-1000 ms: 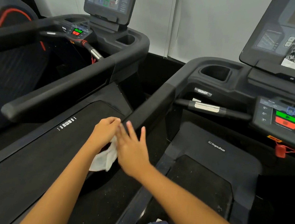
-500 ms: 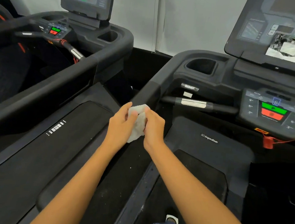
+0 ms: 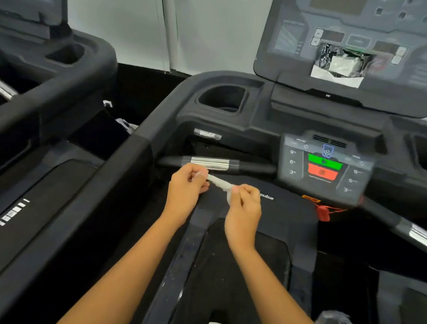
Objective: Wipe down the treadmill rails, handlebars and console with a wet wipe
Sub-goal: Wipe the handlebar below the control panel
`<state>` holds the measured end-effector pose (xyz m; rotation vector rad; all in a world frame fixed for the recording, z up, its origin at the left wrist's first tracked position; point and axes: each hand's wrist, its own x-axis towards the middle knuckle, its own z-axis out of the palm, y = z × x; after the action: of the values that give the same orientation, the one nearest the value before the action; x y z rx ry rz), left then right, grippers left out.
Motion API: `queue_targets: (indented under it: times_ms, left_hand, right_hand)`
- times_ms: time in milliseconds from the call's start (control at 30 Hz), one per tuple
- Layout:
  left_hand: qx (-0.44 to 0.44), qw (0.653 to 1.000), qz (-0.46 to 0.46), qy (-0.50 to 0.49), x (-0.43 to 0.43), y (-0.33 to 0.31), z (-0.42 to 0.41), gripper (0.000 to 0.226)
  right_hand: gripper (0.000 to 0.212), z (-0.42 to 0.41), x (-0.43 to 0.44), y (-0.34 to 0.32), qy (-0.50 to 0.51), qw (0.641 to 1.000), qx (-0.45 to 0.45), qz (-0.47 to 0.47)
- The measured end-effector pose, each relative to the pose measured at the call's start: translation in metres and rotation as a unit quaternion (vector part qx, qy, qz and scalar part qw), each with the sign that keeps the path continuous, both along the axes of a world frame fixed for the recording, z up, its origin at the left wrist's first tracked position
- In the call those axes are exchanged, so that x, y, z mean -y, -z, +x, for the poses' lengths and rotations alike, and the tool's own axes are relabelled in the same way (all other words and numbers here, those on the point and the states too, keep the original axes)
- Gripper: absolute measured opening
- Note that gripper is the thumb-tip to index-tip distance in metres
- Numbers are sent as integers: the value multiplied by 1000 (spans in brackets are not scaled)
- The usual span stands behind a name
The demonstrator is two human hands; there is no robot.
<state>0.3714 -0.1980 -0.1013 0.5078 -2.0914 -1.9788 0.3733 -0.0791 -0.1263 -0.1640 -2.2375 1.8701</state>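
Nearest, on the near side of the front handlebar (image 3: 211,163), the dark belt (image 3: 210,277) is seen between the two forearms. Just short of that handlebar the wet wipe (image 3: 219,184) is held in the air, drawn out into a narrow strip; one end is pinched by the curled fingers of the left hand (image 3: 185,188), the other by the thumb and fingers of the right hand (image 3: 244,211), which is held slightly nearer. Half a second earlier the wipe was bunched into a lump between the two hands, kept close together by the end of the left rail (image 3: 101,190); it has since been stretched out, the hands have been drawn apart, and both have been carried rightward to just before the handlebar, which is not touched.

Below the handlebar the motor cover (image 3: 287,215) is partly hidden by the right hand; to the handlebar's right the control panel (image 3: 326,164) with green and red buttons is set, a red safety clip (image 3: 322,213) seen beneath it. Beyond the handlebar a cup holder (image 3: 223,99) is sunk in the dash; farther back the console (image 3: 361,25) is tilted up, a crumpled packet (image 3: 341,64) propped against it. Left of the handlebar a second treadmill (image 3: 66,89) is ranged; behind everything a pale wall (image 3: 206,24) is seen.
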Motion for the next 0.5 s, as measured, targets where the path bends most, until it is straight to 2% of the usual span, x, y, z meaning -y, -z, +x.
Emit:
queue_targets:
  times_ms: [100, 200, 267, 333, 367, 433, 500]
  left_hand:
    - [-37, 999, 19, 23, -19, -2, -24, 9]
    - [-71, 996, -18, 50, -30, -8, -51, 19]
    - [-64, 995, -48, 54, -34, -12, -67, 27]
    - [-43, 996, -70, 38, -31, -8, -77, 31]
    - [-32, 996, -80, 27, -28, -3, -79, 31]
    - [-11, 994, -104, 10, -20, 9, -80, 30]
    - [-7, 991, -137, 3, -13, 20, -79, 29]
  right_hand:
    - [20, -35, -21, -5, 25, 996, -73, 47]
    - [28, -70, -35, -20, 30, 989, -127, 66]
    - [31, -90, -40, -21, 34, 983, -150, 97]
    - [34, -106, -40, -9, -4, 973, -165, 161]
    - [37, -112, -38, 1, -32, 957, -161, 239]
    - [41, -120, -32, 20, -57, 885, -143, 439]
    - [43, -122, -23, 21, -75, 837, -99, 532]
